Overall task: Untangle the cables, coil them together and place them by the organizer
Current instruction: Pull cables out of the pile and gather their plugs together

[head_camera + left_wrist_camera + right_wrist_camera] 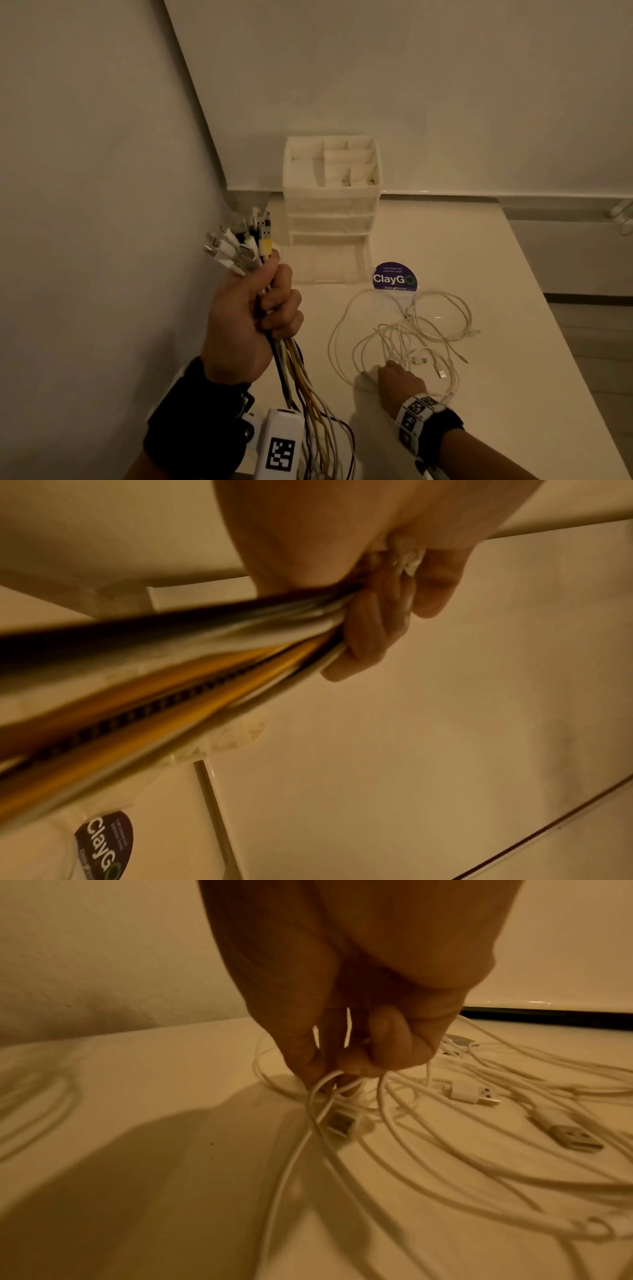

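Note:
My left hand (260, 315) is raised at the left and grips a thick bundle of cables (298, 373), white, yellow and black, with their plugs (245, 245) sticking up above the fist. The left wrist view shows the same bundle of cables (192, 669) running through the curled fingers (369, 631). A loose tangle of white cables (411, 329) lies on the white table. My right hand (394, 375) reaches down into its near edge. In the right wrist view its fingertips (329, 1074) pinch a loop of white cable (318, 1091) above a USB plug (339, 1122).
A white drawer organizer (330, 192) with open top compartments stands against the back wall. A dark round ClayGo sticker (394, 278) lies on the table (496, 342) between it and the tangle. A wall closes off the left side. The table's edge runs down the right.

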